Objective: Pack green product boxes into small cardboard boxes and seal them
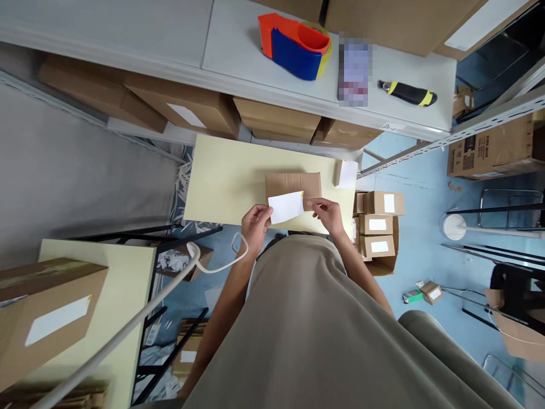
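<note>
I hold a white label sheet (pixel 286 207) between both hands, just above the near edge of a small brown cardboard box (pixel 293 184). My left hand (pixel 256 222) pinches the sheet's left edge. My right hand (pixel 326 213) pinches its right corner, where a bit of yellow backing shows. The box lies flat on a pale yellow table (pixel 225 182), closed.
A stack of white labels (pixel 347 173) lies at the table's right edge. On the grey shelf (pixel 221 51) behind sit an orange-blue tape dispenser (pixel 296 45) and a black-yellow knife (pixel 407 92). Labelled boxes (pixel 377 224) stand on the floor at right. Another large box (pixel 42 312) sits at lower left.
</note>
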Demonstrator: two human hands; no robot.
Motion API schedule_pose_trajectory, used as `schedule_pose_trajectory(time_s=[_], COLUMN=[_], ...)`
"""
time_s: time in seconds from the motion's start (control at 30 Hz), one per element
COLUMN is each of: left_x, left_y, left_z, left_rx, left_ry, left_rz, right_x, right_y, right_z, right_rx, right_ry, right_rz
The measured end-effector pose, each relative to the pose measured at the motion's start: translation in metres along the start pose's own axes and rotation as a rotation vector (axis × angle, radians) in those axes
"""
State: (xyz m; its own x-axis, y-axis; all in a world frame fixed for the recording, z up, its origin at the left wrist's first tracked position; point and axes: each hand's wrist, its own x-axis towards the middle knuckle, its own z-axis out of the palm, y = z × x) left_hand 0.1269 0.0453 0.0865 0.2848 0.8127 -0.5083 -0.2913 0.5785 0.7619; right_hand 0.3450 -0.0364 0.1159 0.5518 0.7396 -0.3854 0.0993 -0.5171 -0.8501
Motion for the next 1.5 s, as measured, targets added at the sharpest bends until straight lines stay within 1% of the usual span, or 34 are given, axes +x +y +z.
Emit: schedule_pose_trajectory(time_s=[0.1,0.23,0.53,0.8,0.93,1.03,1.13,1.3,1.4,1.5], left_x=[0.000,-0.002,-0.009,-0.012,-0.011,-0.007,-0.001,0.008,0.012,0.015], left_y=[0.001,-0.002,-0.004,-0.007,-0.012,-0.020,-0.029,-0.047,-0.058,-0.067], left_z=[-0.001,0.001,0.007,0.009,0.009,0.009,0.009,0.005,0.004,0.004], left_rx=[-0.003,-0.017,-0.021,-0.010,-0.021,-0.016,0.001,0.039,0.057,0.049], left_ry=[-0.005,-0.007,-0.043,-0.061,-0.067,-0.045,0.001,0.106,0.183,0.197], left_rz=[-0.004,-0.012,-0.052,-0.050,-0.047,-0.052,-0.052,-0.040,-0.067,-0.060], right_x=[0.007,0.006,0.003,0.006,0.005,0.003,0.000,-0.015,-0.029,-0.046], right_y=[0.007,0.011,0.018,0.024,0.023,0.020,0.015,-0.001,-0.014,-0.022], right_z=[-0.001,0.003,0.004,0.002,-0.001,-0.002,-0.003,0.000,0.006,0.014], right_rx=[0.113,0.186,0.210,0.204,0.202,0.174,0.131,0.004,-0.110,-0.231], right_ry=[-0.062,-0.092,-0.125,-0.116,-0.103,-0.086,-0.070,-0.033,-0.083,-0.174], right_rz=[0.067,0.109,0.137,0.181,0.176,0.144,0.087,-0.089,-0.214,-0.334])
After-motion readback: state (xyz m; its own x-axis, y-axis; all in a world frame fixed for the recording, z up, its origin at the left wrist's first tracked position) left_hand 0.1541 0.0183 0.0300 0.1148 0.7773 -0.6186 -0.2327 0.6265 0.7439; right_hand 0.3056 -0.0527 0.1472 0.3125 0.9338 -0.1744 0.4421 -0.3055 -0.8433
